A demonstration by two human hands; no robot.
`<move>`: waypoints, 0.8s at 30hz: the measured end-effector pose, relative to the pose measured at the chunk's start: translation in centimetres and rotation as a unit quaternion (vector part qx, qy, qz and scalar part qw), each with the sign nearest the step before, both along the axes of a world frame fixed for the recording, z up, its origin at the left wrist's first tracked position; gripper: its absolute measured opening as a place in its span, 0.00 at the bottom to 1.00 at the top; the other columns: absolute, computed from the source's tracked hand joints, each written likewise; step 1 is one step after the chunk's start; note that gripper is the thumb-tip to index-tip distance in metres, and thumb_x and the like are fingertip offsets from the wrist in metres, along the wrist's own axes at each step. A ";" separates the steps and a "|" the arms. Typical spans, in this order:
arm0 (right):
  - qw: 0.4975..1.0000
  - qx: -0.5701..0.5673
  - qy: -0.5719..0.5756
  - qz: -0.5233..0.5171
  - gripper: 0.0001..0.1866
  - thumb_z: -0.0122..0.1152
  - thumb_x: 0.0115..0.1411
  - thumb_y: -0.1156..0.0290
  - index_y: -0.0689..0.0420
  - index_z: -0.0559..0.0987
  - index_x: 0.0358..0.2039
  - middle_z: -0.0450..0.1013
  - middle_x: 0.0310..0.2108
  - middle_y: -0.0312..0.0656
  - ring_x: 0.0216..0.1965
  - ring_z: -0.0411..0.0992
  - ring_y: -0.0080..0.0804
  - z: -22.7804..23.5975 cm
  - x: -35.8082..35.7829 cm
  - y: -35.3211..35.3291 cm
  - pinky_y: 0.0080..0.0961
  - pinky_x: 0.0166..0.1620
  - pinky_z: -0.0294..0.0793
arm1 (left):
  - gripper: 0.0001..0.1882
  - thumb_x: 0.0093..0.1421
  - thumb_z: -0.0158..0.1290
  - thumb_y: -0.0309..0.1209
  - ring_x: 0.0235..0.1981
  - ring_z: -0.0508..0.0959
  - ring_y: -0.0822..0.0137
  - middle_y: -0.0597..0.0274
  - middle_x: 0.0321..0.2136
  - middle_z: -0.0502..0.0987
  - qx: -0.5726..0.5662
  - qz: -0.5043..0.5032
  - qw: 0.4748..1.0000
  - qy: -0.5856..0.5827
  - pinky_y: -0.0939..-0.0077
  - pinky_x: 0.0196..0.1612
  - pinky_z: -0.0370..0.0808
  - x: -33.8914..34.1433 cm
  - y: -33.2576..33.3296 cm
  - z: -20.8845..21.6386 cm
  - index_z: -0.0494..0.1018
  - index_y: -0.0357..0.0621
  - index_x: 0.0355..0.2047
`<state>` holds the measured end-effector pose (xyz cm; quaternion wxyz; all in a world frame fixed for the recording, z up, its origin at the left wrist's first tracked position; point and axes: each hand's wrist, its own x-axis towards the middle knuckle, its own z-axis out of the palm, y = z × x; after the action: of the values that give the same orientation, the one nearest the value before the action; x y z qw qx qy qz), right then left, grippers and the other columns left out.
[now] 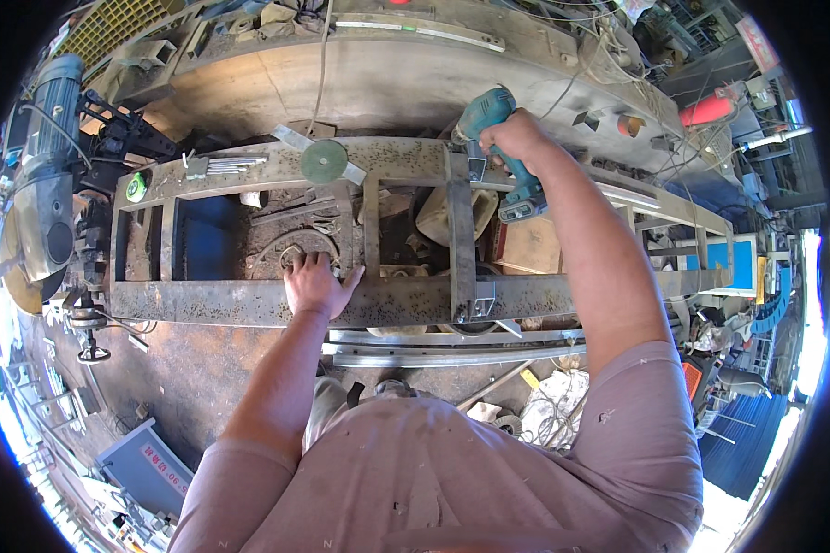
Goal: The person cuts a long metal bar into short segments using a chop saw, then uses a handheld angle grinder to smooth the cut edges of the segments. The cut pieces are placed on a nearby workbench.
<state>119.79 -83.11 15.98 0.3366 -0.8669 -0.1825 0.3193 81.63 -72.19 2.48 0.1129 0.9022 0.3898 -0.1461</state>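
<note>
Right grip (518, 140): round drill (486, 111) | left grip (314, 284): spread on frame (203, 300) | jug (444, 217): contents unclear

- In front of me stretches a long, worn steel frame (203, 302) of grey-brown rails, dark specks scattered over it, open gaps between its bars.
- My left hand (315, 284) rests on its near rail, fingers over the inner edge.
- On the far rail, I see a round green flat disc (323, 162) with a small centre hole, lying across a pale flat metal strip (352, 172) that sticks out on both sides of it.
- Left of the disc, a bundle of thin silver metal rods (235, 165) lies along that rail.
- Near the frame's left end, there's a small round bright-green object (136, 188).
- To the right of my left hand, a dark grey straight metal crosspiece (461, 240) spans both rails.
- A short silver open-ended square metal piece (483, 300) sits just beside its near end.
</note>
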 end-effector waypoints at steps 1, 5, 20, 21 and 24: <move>1.000 0.009 0.006 -0.004 0.06 0.70 0.47 0.75 0.62 0.81 0.22 0.78 0.21 0.43 0.20 0.75 0.32 0.2 0.2 -0.2 0.34 0.24 0.74 | 0.45 0.64 0.46 0.71 0.68 0.67 0.49 0.47 0.60 0.76 -0.003 -0.003 1.000 0.013 0.46 0.68 0.64 0.1 0.0 0.1 0.74 0.41 0.59; 0.999 0.035 0.026 -0.014 0.05 0.71 0.49 0.74 0.60 0.83 0.27 0.79 0.24 0.41 0.21 0.74 0.31 1.3 -0.1 -1.3 0.32 0.25 0.73 | 0.45 0.64 0.47 0.71 0.68 0.67 0.47 0.44 0.61 0.74 -0.031 0.012 0.999 0.009 0.45 0.68 0.63 0.0 0.1 0.1 0.72 0.42 0.61; 0.939 0.059 0.324 0.096 0.11 0.73 0.55 0.73 0.58 0.85 0.39 0.81 0.29 0.37 0.23 0.76 0.26 -3.9 -18.3 -3.4 0.27 0.25 0.74 | 0.39 0.64 0.54 0.60 0.62 0.74 0.52 0.50 0.56 0.78 0.006 -0.004 0.995 -0.096 0.50 0.64 0.68 -1.0 0.2 -1.8 0.65 0.46 0.66; 0.938 0.051 0.329 0.097 0.11 0.73 0.55 0.73 0.58 0.85 0.39 0.81 0.29 0.37 0.22 0.76 0.26 -4.2 -18.7 -3.4 0.27 0.26 0.74 | 0.30 0.65 0.55 0.54 0.60 0.76 0.53 0.54 0.54 0.80 0.018 -0.013 0.993 -0.118 0.50 0.62 0.70 -1.1 0.2 -2.0 0.72 0.47 0.59; 0.929 0.055 0.355 0.091 0.12 0.73 0.55 0.73 0.58 0.85 0.41 0.82 0.31 0.38 0.23 0.76 0.27 -4.3 -19.3 -3.6 0.28 0.27 0.75 | 0.23 0.66 0.54 0.52 0.58 0.76 0.53 0.57 0.50 0.82 0.016 -0.046 0.993 -0.111 0.50 0.60 0.72 -1.4 0.5 -2.5 0.79 0.48 0.48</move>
<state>100.53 -86.74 11.64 0.3960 -0.6570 -0.1464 0.6245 80.24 -71.68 0.02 0.1345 0.9315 0.3351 -0.0438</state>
